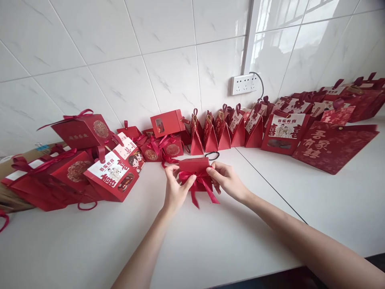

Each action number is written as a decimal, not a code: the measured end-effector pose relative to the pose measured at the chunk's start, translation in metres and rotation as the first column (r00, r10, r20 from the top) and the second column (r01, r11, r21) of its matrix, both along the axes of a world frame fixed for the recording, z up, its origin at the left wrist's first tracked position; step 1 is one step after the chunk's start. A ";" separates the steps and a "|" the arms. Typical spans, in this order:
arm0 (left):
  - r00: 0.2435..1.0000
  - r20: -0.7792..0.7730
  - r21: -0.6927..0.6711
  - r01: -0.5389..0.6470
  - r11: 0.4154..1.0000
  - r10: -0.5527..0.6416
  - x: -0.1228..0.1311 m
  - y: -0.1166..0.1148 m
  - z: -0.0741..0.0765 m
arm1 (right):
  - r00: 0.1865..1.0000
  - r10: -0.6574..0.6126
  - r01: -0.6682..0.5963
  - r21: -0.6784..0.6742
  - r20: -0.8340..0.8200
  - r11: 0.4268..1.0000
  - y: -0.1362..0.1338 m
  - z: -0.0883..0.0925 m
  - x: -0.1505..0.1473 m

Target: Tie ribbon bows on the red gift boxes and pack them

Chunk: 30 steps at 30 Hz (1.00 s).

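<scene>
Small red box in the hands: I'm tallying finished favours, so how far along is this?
Done: ribboned boxes stand in a row behind. In hand: left hand and right hand pinch the ribbon on the small red box; bow looks formed, tails loose. Left: seemingly tightening it.

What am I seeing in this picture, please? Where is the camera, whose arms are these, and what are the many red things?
There is no machine here. The single picture comes from a camera worn on a person's head, looking forward and down, so the two bare arms are that person's own. The left hand and the right hand hold a small red box between them, fingers at its red ribbon bow. The box rests on a white counter. Behind it, along the tiled wall, stand and lie many red gift boxes and bags, some with ribbons. A white socket strip is on the wall.
</scene>
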<state>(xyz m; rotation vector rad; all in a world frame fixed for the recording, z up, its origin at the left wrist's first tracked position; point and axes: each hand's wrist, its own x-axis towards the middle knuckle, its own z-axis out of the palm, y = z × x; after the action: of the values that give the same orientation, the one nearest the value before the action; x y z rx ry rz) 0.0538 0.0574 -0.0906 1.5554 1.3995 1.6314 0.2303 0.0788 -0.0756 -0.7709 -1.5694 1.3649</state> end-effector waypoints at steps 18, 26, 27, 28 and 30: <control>0.998 0.055 0.001 0.040 0.999 -0.040 0.010 -0.005 -0.005 | 0.980 -0.177 0.177 0.014 0.089 0.984 0.004 0.007 0.010; 0.991 0.124 -0.036 0.058 0.998 -0.054 0.011 -0.008 -0.007 | 0.969 -0.198 0.188 0.077 0.150 0.979 0.005 0.006 0.014; 0.991 0.118 -0.032 0.065 0.997 -0.061 0.011 -0.008 -0.008 | 0.970 -0.198 0.188 0.078 0.139 0.979 0.005 0.006 0.013; 0.992 0.105 -0.029 0.067 0.997 -0.063 0.011 -0.008 -0.009 | 0.972 -0.198 0.190 0.075 0.129 0.979 0.005 0.006 0.013; 0.997 0.066 -0.030 0.048 0.998 -0.046 0.010 -0.007 -0.010 | 0.974 -0.197 0.191 0.060 0.114 0.980 0.005 0.006 0.012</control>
<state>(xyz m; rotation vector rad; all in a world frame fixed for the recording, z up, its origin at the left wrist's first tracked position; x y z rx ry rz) 0.0636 0.0506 -0.1009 1.4929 1.3387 1.6095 0.2424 0.0837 -0.0693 -0.9650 -1.5685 1.1527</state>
